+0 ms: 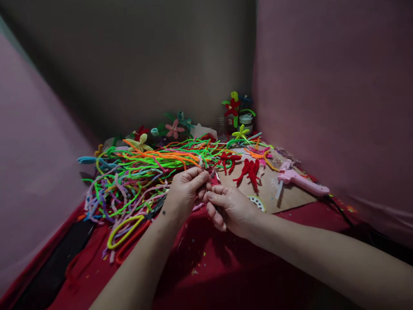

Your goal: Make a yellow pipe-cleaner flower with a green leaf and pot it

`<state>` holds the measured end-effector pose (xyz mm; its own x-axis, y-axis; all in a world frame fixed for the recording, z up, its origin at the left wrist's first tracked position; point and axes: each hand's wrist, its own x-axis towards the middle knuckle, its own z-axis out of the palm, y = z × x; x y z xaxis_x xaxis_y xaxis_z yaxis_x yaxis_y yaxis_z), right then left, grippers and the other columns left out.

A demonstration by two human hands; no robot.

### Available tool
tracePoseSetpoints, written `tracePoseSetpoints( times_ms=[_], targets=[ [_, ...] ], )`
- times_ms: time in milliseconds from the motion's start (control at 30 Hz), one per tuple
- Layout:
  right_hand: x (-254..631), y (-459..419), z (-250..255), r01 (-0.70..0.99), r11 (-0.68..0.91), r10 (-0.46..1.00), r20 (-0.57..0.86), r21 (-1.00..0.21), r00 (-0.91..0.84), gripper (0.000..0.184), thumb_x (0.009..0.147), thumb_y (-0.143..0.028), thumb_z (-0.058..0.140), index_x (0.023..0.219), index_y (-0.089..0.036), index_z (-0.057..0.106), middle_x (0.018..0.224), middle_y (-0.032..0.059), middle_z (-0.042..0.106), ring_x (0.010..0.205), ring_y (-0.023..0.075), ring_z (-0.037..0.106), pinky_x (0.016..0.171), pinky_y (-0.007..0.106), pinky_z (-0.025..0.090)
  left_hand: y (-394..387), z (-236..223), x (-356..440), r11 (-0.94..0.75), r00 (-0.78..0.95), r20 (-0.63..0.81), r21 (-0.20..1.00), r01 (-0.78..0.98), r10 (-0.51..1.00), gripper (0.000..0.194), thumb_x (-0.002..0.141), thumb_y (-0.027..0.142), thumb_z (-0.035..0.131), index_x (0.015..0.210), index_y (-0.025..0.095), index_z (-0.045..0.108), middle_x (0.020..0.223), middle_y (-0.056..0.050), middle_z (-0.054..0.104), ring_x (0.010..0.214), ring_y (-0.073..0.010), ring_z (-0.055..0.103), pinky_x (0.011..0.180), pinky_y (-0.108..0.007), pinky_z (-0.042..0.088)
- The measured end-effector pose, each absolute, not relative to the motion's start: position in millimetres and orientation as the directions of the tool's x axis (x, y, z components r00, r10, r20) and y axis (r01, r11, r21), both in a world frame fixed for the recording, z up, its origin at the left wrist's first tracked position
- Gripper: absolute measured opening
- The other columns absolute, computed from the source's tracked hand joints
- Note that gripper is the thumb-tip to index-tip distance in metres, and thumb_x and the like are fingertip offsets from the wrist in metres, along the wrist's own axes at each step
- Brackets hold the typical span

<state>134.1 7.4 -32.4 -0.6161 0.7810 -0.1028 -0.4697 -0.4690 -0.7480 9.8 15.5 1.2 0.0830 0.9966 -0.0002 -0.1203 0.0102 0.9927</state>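
Observation:
My left hand (185, 187) is closed in a pinch, its thumb and index finger pressed together. A small pale tip shows just above these fingers; whatever they hold is too small to make out. Touching it from the right, my right hand (230, 206) also pinches with thumb and forefinger, the other fingers curled. What lies between its fingertips is hidden. Behind the hands spreads a heap of colourful pipe cleaners (155, 161), mostly green and orange. Red pipe-cleaner petals (250, 172) lie just beyond my right hand.
Scissors with yellow and red handles (124, 232) lie left of my left arm. A pink glue gun (301, 180) rests on a brown board (267, 200) at right. Fuzzy flowers (174, 129) stand at the back. Red cloth (200, 275) covers the table; a dark flat object (58, 262) lies left.

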Motion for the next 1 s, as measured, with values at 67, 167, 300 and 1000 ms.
tracePoseSetpoints(
  times_ms=[67, 167, 300, 1000],
  targets=[
    [132, 7, -33, -0.46, -0.478, 0.777, -0.116, -0.748, -0.618, 0.02, 0.074, -0.03, 0.066, 0.077, -0.016, 0.052, 0.045, -0.0062, 0.055, 0.028, 0.0052, 0.041, 0.028, 0.014, 0.029, 14, -1, 11, -0.041, 0.051, 0.044, 0.998, -0.054, 0.998, 0.023, 0.072, 0.029, 0.067, 0.057, 0.014, 0.058, 0.041, 0.004, 0.046, 0.034, -0.0038, 0.034, 0.035, -0.017, 0.025],
    [129, 7, -31, -0.423, -0.447, 0.777, -0.108, -0.788, -0.62, 0.016, 0.08, -0.03, 0.06, 0.082, -0.016, 0.054, 0.048, -0.0049, 0.056, 0.032, 0.0075, 0.047, 0.032, 0.017, 0.036, 16, 2, 8, -0.08, 0.044, 0.083, 0.995, -0.054, 0.996, 0.021, 0.072, 0.029, 0.065, 0.058, 0.015, 0.059, 0.041, 0.004, 0.046, 0.034, -0.0045, 0.034, 0.037, -0.018, 0.028],
    [135, 8, -26, -0.35, -0.212, 0.873, -0.016, -0.913, -0.488, 0.013, 0.084, -0.026, 0.053, 0.082, -0.015, 0.06, 0.068, 0.0011, 0.064, 0.06, 0.0102, 0.062, 0.062, 0.025, 0.051, 21, 15, -6, -0.13, -0.061, 0.136, 0.986, 0.102, 0.989, 0.022, 0.071, 0.032, 0.064, 0.058, 0.017, 0.058, 0.043, 0.003, 0.048, 0.033, -0.0065, 0.035, 0.035, -0.019, 0.024],
    [233, 31, -40, 0.14, 0.126, 0.981, 0.144, -0.982, 0.128, 0.02, 0.072, -0.027, 0.057, 0.087, -0.015, 0.062, 0.069, 0.0018, 0.06, 0.051, 0.0117, 0.053, 0.049, 0.026, 0.044, 44, -15, -37, -0.128, 0.122, 0.08, 0.071, 0.989, 0.989, 0.022, 0.081, 0.027, 0.046, 0.083, 0.02, 0.067, 0.089, -0.009, 0.069, 0.084, -0.0218, 0.062, 0.069, -0.028, 0.04]
  ],
)
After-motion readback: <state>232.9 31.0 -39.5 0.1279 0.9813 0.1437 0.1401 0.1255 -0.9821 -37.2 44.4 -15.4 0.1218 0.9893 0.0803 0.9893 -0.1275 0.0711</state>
